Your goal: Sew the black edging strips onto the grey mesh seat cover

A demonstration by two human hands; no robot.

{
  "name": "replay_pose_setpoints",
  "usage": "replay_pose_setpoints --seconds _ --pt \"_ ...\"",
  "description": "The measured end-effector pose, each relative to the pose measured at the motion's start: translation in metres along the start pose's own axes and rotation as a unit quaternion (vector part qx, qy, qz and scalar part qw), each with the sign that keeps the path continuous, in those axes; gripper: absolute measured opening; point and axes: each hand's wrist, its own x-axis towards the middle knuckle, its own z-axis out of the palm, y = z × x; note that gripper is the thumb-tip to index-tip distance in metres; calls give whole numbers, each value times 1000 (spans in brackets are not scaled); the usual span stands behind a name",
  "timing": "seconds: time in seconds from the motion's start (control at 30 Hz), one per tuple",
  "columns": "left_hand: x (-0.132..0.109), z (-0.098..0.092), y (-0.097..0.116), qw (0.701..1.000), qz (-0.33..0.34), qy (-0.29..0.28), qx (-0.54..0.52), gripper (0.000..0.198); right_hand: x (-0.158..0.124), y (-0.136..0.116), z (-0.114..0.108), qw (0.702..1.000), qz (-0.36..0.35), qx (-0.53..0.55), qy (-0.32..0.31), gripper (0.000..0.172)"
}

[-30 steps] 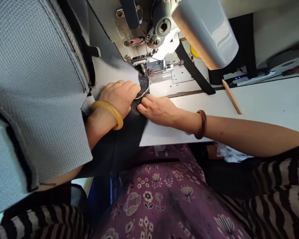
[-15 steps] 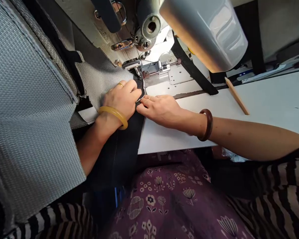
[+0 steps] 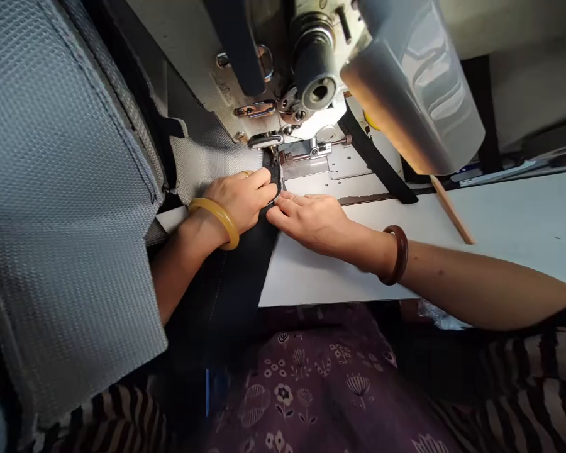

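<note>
An industrial sewing machine (image 3: pixel 283 82) stands at the top, its needle and metal presser foot (image 3: pixel 265 142) over a curved black fabric edge (image 3: pixel 274 173). My left hand (image 3: pixel 238 201), with a ring and yellow bangle, presses that edge against a grey mesh panel (image 3: pixel 66 189). My right hand (image 3: pixel 311 223), with a brown bangle, holds a black fabric piece (image 3: pixel 226 283) from the other side, its fingertips close to the needle. The fabric under the foot is hidden.
A white sewing table (image 3: pixel 339 277) runs under my right forearm, with a wooden stick (image 3: pixel 453 211) on it. A black strap (image 3: pixel 375 163) crosses the machine bed. A grey lamp housing (image 3: pixel 415 82) hangs at upper right. My purple floral apron (image 3: pixel 292 396) fills the bottom.
The curved black edge shows less beside the needle than before, and my left hand sits nearer the presser foot. The whole view has shifted as my head moved.
</note>
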Motion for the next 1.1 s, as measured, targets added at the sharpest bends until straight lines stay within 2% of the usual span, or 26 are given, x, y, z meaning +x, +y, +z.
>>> replay_pose_setpoints --seconds 0.3,0.47,0.57,0.63,0.67,0.7,0.73,0.8,0.9,0.97,1.03,1.1 --pt "10 -4 -7 999 -8 -1 -35 34 11 5 -4 997 51 8 -60 39" --pt "21 -9 -10 1000 -22 -8 -3 33 17 4 2 996 69 -10 -48 43" --pt "3 -4 2 998 0 63 13 43 18 4 8 997 62 -8 -53 46" --pt "-27 7 18 992 39 118 -3 47 17 4 10 997 60 -7 -56 46" --pt "-46 14 27 991 51 119 -18 45 17 3 10 996 65 -6 -54 47" --pt "-65 22 37 991 72 106 -30 40 17 3 9 996 72 -3 -51 49" --pt "-84 29 46 994 60 83 -32 37 19 2 7 995 82 2 -47 50" --pt "-111 38 62 999 13 -13 -28 41 24 1 0 993 103 13 -53 51" --pt "-124 38 70 986 -39 -157 -44 59 37 4 -10 991 112 17 -71 48" --pt "-121 26 61 972 -61 -212 -83 63 44 8 -14 991 109 18 -76 46" --pt "-119 6 45 960 -79 -204 -177 53 49 12 -14 990 119 28 -75 43" --pt "-120 -17 32 931 -64 -125 -338 38 51 13 -14 987 141 49 -60 41"
